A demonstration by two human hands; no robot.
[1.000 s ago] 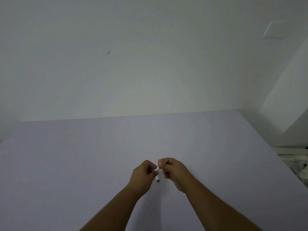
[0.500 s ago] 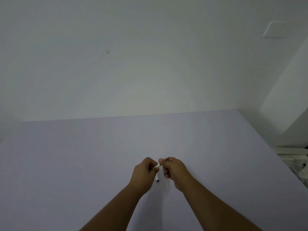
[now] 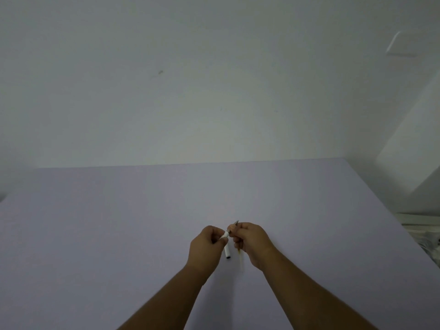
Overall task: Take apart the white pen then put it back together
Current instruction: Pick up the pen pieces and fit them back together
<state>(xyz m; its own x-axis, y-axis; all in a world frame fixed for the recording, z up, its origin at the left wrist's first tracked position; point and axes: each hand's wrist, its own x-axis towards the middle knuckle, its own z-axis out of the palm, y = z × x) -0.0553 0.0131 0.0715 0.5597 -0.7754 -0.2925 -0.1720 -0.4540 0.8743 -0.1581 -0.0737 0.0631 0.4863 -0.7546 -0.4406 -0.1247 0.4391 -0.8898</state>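
Just above the lilac table [image 3: 119, 234], near its front middle, both my hands meet. My left hand [image 3: 206, 247] pinches the upper end of a short white pen barrel [image 3: 227, 250] that hangs down with a dark open end at the bottom. My right hand [image 3: 252, 241] grips a thin part of the pen; its grey pointed tip [image 3: 235, 222] sticks up past the fingers. A pale slim piece [image 3: 241, 259] shows below the right hand; whether it lies on the table or is held, I cannot tell.
A plain white wall rises behind the table's far edge. At the right, beyond the table's edge, sits a white object with cluttered items [image 3: 426, 236]. A white plate [image 3: 402, 45] is on the wall at upper right.
The hands have shifted only slightly. The grey tip now pokes out more clearly above my right hand's fingers, and the white barrel in my left hand hangs much as before.
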